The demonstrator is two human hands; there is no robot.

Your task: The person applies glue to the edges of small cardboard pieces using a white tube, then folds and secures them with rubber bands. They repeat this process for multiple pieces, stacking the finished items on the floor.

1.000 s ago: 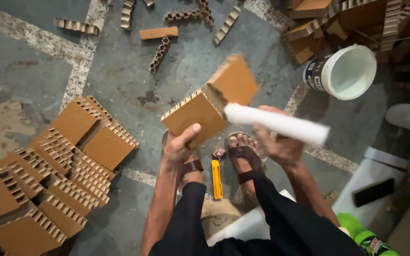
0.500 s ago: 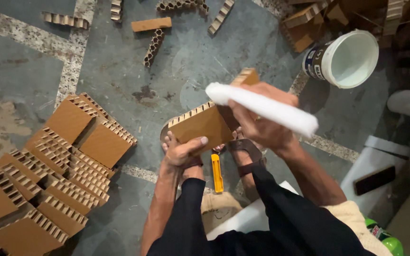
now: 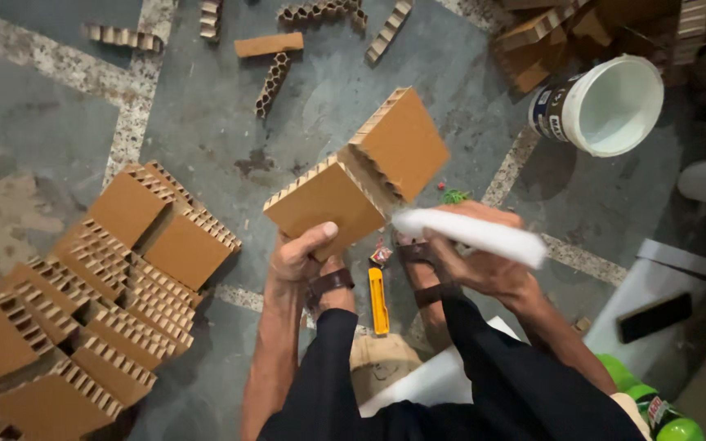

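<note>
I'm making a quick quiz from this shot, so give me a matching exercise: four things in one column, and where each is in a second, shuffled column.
Things:
1. cardboard piece
2. white foam strip
3. white bucket
4. yellow knife

Places:
A. on the floor between the feet
B. in the right hand
C. on the floor at upper right
D. in the left hand

Pairs: 1-D, 2-B, 3-C, 4-A
</note>
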